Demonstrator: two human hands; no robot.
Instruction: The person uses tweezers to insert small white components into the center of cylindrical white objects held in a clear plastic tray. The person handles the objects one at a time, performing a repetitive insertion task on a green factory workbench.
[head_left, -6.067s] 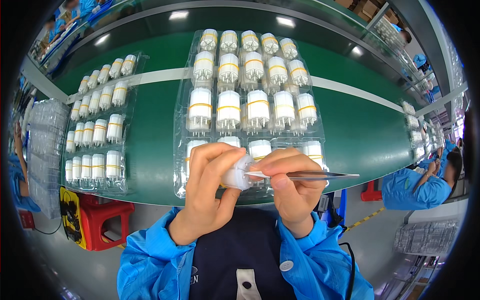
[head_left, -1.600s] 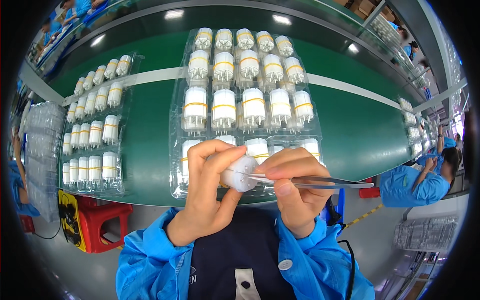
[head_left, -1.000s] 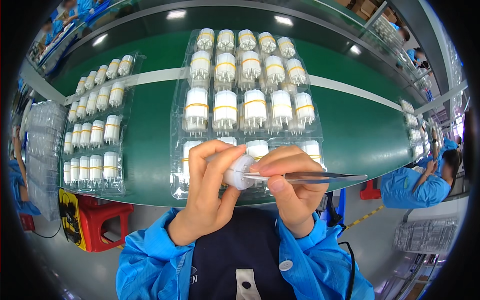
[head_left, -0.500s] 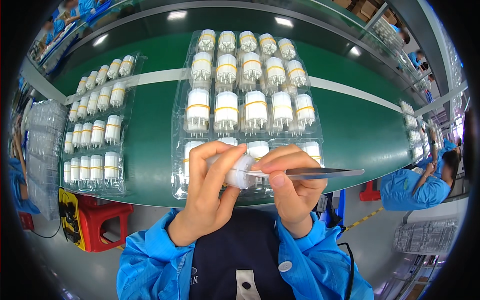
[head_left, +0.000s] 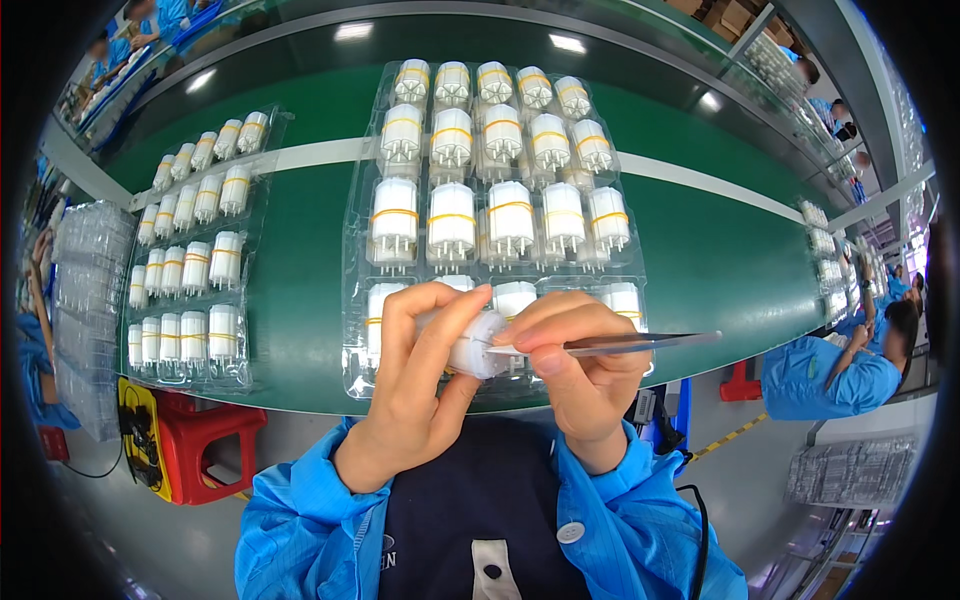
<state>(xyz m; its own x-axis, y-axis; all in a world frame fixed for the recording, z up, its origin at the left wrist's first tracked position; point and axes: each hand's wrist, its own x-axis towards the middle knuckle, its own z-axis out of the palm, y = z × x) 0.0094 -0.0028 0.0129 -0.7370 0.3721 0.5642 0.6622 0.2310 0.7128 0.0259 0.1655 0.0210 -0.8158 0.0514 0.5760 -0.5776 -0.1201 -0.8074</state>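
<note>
My left hand (head_left: 412,390) is closed round a white cylindrical plastic part (head_left: 474,352), held tilted on its side with its end facing right, above the table's near edge. Pinched between the thumb and fingers of my right hand (head_left: 588,378) is a pair of silvery metal tweezers (head_left: 645,342). Their pale tip reaches to the end face of the part; my fingers partly hide what it touches. Just beyond both hands lies a clear plastic tray (head_left: 350,345) with rows of white pronged cylinders (head_left: 452,222), each banded in yellow.
Another clear tray (head_left: 262,190) of similar banded cylinders lies to the left on the green table (head_left: 300,250). Below the table's edge at left stands a red stool (head_left: 205,455). Stacked clear trays (head_left: 90,310) rise at far left. A person in blue (head_left: 830,375) sits at right.
The tweezers and my right fingers have shifted slightly to the left against the end of the white part. My left hand keeps its hold, nearly still.
</note>
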